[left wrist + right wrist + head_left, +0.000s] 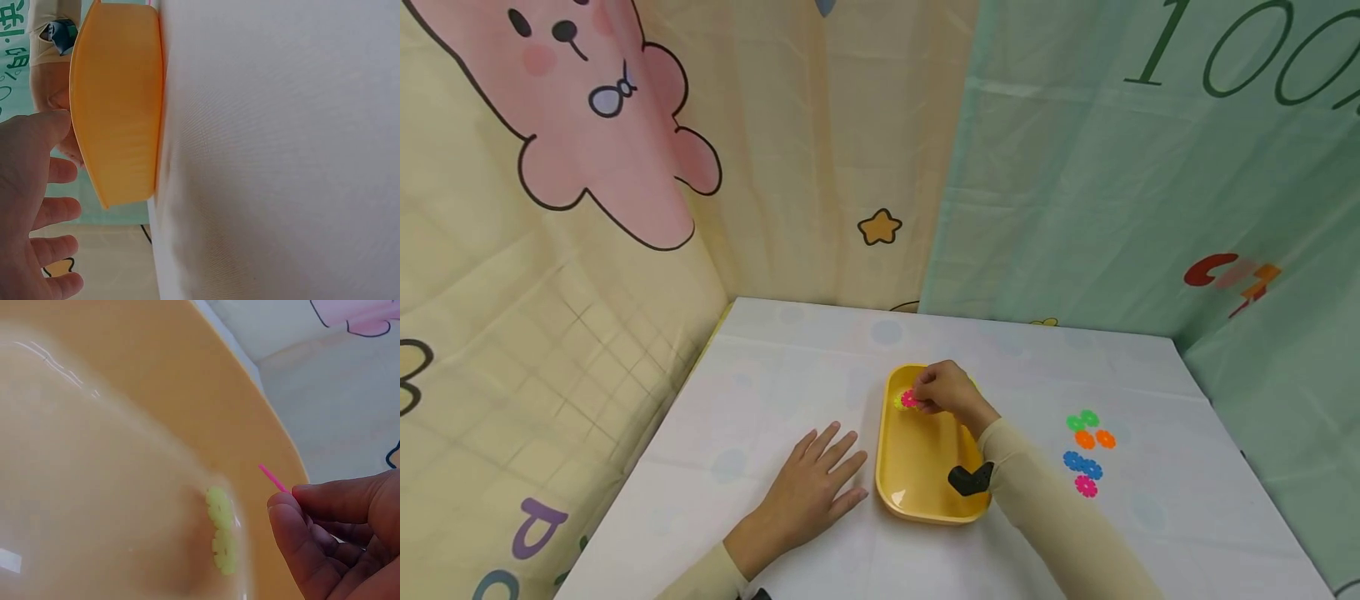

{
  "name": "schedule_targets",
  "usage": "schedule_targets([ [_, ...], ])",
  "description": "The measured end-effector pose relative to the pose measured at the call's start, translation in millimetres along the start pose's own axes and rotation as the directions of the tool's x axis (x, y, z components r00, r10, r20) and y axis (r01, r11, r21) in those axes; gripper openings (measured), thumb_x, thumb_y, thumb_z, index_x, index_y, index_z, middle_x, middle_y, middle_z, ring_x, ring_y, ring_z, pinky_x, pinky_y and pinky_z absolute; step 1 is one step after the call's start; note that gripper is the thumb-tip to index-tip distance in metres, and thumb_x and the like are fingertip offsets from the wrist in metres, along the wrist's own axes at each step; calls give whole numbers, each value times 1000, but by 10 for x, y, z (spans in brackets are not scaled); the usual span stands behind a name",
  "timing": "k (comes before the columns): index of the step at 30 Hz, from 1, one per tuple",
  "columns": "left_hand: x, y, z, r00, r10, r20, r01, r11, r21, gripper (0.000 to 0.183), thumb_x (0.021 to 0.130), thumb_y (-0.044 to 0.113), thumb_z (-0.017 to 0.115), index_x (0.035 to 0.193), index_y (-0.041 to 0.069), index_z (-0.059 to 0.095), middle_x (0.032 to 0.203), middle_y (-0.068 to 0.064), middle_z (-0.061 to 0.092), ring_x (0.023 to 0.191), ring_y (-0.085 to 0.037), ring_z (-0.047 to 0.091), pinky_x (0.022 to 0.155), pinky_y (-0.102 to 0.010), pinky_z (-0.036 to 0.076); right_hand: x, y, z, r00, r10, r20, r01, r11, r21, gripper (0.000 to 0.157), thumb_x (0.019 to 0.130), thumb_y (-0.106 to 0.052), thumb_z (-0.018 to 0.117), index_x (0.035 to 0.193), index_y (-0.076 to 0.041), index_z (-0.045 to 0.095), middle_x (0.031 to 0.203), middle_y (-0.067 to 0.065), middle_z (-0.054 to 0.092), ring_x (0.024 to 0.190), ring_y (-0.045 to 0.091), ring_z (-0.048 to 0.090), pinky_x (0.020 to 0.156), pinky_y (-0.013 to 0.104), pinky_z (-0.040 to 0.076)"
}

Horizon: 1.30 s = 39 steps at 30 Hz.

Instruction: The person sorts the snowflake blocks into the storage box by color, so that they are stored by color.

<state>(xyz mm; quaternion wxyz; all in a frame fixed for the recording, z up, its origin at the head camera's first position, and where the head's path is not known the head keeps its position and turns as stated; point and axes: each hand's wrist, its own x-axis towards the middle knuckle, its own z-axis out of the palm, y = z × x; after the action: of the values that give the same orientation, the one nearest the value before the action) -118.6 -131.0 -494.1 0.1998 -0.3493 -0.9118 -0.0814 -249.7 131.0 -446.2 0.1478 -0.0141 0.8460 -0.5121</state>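
Over the far end of the yellow tray [917,467], the right hand [951,390] has a pink disc [273,478] pinched between thumb and finger, clear of the tray's floor! Just beneath, two yellow discs [224,551] lie side by side in the tray's far left corner. The left hand [811,492], well apart from the right, spreads its fingers just left of the tray, gripping nothing; whether it touches the table [775,375], I cannot tell. And out right of the tray, green discs [1089,417] lie farthest back, then orange discs [1084,439], blue discs [1072,460], and one loose pink piece [1086,486] nearest the person.
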Motion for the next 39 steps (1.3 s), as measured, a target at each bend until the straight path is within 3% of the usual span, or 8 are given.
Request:
schedule_targets([
  [7,-7,-2,2,1000,-7,3,7,1000,-17,48,95,47,68,133,18,67,145,-9,60,141,-37,47,110,-59,41,66,51,142,998,36,43,-33,997,-69,7,88,7,62,88,3,68,74,10,62,61,19,54,60,30,53],
  [13,-22,-16,13,1000,-13,6,13,1000,-23,48,94,47,69,132,19,68,144,-9,61,140,-38,48,110,-60,41,106,44,231,995,78,57,-69,986,-154,6,86,4,65,86,-1,68,75,7,63,63,20,57,61,28,53],
  [18,-30,-32,14,1000,-1,-11,1,1000,-12,48,92,47,71,130,18,69,143,-10,61,139,-39,49,108,-60,42,122,72,278,997,49,61,-35,974,-224,6,87,3,66,82,1,69,70,8,63,61,21,59,58,27,52],
  [39,-29,-26,14,1000,-19,16,19,1000,-17,47,95,48,68,132,19,68,145,-9,60,141,-37,47,110,-59,41,126,138,294,997,61,38,-48,954,-294,8,89,0,71,82,-1,68,70,8,64,58,19,59,56,25,54],
])
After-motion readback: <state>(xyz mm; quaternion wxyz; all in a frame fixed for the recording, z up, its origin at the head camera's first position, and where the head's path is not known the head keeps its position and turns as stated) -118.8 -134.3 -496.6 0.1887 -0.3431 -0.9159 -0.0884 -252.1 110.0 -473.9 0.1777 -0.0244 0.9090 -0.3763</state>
